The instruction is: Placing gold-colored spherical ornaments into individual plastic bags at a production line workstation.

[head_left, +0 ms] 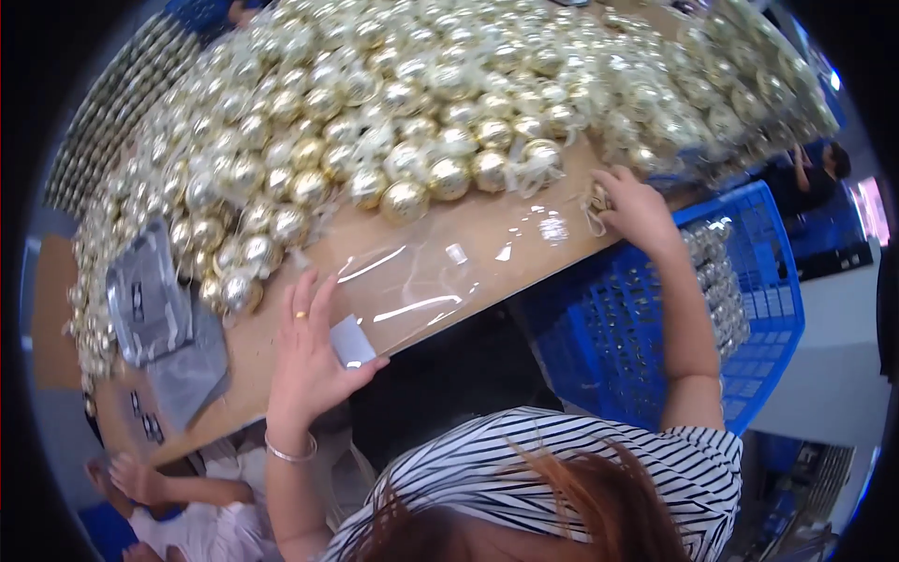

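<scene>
My left hand (314, 361) rests at the table's near edge with its fingers spread, a ring on one finger and a bangle on the wrist. Beside its thumb lies a small white card (352, 341) on a clear plastic bag (417, 272), which stretches flat and shiny across the table. Farther right, my right hand (639, 212) curls around a small gold ball ornament (596, 197) with a pale ribbon loop hanging from it; the fingers hide part of it. Just beyond both hands spreads a big heap of gold ball ornaments (403, 199) with pale ribbons.
A blue plastic basket (763, 309) holding silvery balls stands below my right arm. Grey-edged clear bags (150, 295) lie at the table's left. Another person's hand (140, 480) shows at lower left; a person in dark clothes (817, 187) is farther right.
</scene>
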`<move>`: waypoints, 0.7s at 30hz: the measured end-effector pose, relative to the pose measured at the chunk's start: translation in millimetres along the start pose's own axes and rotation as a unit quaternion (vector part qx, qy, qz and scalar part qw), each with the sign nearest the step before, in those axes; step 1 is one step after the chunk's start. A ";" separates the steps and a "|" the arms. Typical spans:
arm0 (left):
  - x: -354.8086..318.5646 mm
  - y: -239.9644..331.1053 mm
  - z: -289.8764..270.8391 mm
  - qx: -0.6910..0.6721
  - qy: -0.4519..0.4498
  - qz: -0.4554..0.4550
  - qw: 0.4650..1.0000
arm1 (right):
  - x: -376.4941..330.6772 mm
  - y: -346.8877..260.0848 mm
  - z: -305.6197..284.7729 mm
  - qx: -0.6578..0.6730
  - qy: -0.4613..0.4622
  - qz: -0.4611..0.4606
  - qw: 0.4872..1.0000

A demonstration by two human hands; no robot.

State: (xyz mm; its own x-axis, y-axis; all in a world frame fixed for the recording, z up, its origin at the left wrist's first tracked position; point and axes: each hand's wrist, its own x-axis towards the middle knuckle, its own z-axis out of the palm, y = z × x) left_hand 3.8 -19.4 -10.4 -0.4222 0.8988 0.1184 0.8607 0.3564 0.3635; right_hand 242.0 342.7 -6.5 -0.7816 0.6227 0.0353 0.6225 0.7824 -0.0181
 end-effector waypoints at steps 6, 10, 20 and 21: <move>-4.6 -9.9 0.6 -0.042 0.015 0.015 0.999 | -18.6 -92.7 11.4 0.334 0.076 -0.129 0.931; -9.7 -15.4 1.5 -0.067 0.037 0.029 0.997 | -8.2 -139.4 11.6 0.356 0.046 -0.216 0.908; -5.4 -23.4 12.2 -0.134 0.062 0.060 0.987 | 22.8 -224.7 32.3 0.545 -0.379 -0.054 0.746; -6.4 -26.1 13.4 -0.147 0.071 0.060 0.985 | 25.0 -235.8 35.1 0.555 -0.383 -0.055 0.736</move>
State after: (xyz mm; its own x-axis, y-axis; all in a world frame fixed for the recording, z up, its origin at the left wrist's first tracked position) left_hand -12.2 -30.9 -33.0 -0.3751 0.8780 0.2973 0.7964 0.1411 0.5881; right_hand 74.3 174.1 -36.5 -0.8821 0.0431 -0.4691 0.4711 0.0888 -0.8776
